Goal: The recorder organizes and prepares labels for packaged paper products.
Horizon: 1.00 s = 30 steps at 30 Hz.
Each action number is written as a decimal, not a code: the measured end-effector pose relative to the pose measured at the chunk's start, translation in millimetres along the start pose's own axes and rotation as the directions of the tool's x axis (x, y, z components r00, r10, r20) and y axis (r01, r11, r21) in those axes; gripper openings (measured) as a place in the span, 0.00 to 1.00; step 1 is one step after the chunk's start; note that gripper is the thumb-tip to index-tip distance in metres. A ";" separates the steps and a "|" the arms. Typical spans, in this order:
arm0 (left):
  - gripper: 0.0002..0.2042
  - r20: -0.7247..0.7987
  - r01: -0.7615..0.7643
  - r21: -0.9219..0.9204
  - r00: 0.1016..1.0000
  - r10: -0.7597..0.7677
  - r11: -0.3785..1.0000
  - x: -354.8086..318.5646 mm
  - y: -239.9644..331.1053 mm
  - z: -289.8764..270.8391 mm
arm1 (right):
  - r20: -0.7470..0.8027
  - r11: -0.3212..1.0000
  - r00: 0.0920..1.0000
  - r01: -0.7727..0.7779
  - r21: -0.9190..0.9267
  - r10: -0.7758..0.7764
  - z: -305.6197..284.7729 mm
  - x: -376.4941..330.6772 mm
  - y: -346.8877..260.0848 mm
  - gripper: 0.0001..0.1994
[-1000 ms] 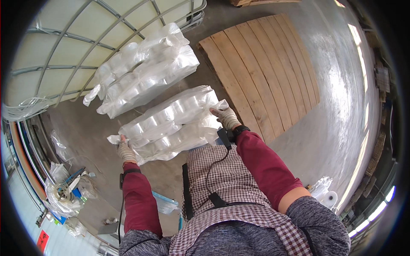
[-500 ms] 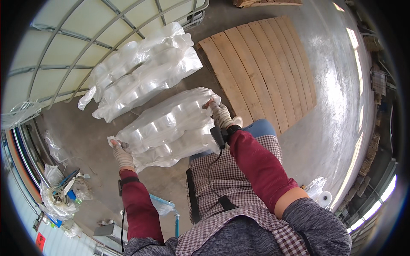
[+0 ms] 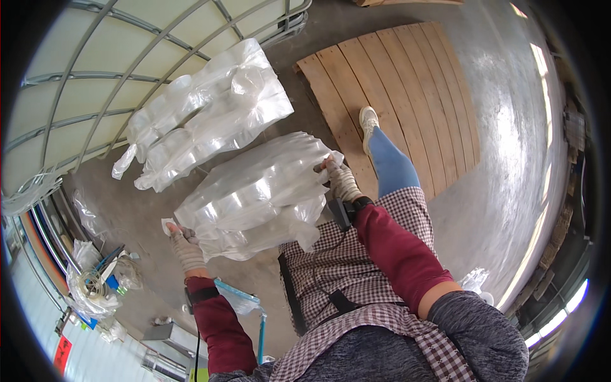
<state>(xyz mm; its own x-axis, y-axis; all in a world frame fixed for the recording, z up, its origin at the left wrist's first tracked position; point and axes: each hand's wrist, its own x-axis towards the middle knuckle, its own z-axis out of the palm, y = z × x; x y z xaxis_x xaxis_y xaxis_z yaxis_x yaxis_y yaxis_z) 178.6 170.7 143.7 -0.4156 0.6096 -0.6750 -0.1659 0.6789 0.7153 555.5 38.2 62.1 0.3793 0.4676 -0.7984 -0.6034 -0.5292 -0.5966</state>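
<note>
A long clear plastic bag of white cups hangs in front of my chest, held at both ends. My left hand, in a knit glove, grips its lower left end. My right hand, also gloved, grips its upper right end. A second, similar plastic bag of cups lies on the grey floor beyond it, against a large white tank in a metal cage. My leg in blue trousers and a light shoe steps onto a wooden pallet.
The wooden pallet lies on the shiny concrete floor to the right. Loose plastic bags, cables and small items are piled at the left by a wall. Dark clutter lines the right edge.
I have carried the held bag forward and right, closer to the pallet and away from the bag on the floor. My leg has stepped onto the pallet's edge.
</note>
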 end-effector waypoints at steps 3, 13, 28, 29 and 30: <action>0.21 0.002 -0.042 0.002 0.999 0.042 0.999 -35.2 3.4 28.4 | 0.047 0.999 0.999 0.004 0.037 -0.006 -30.5 12.1 -3.8 0.18; 0.19 0.137 -0.052 0.069 0.990 0.042 0.996 -153.9 -0.6 114.6 | -0.112 0.995 0.993 -0.015 0.095 0.026 -118.3 64.2 -14.8 0.17; 0.21 -0.126 0.088 0.380 0.991 -0.043 0.921 -217.8 -22.5 234.1 | -0.048 0.925 0.967 -0.253 -0.285 0.250 -185.2 158.4 -40.4 0.23; 0.21 -0.139 0.084 0.377 0.990 -0.034 0.922 -214.0 -27.7 235.3 | -0.032 0.924 0.967 -0.253 -0.288 0.254 -187.0 159.6 -41.9 0.23; 0.21 -0.127 0.088 0.388 0.991 -0.041 0.917 -209.1 -33.7 233.1 | -0.040 0.927 0.967 -0.254 -0.275 0.253 -187.3 156.8 -40.3 0.23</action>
<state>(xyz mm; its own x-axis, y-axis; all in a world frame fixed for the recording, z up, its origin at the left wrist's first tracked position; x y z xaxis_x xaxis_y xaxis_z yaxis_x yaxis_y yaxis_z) 479.5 115.8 218.6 -0.5190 0.5244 -0.6751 0.1587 0.8351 0.5267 770.6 0.2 -54.4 0.2422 0.2895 -0.9261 -0.4627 -0.8045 -0.3725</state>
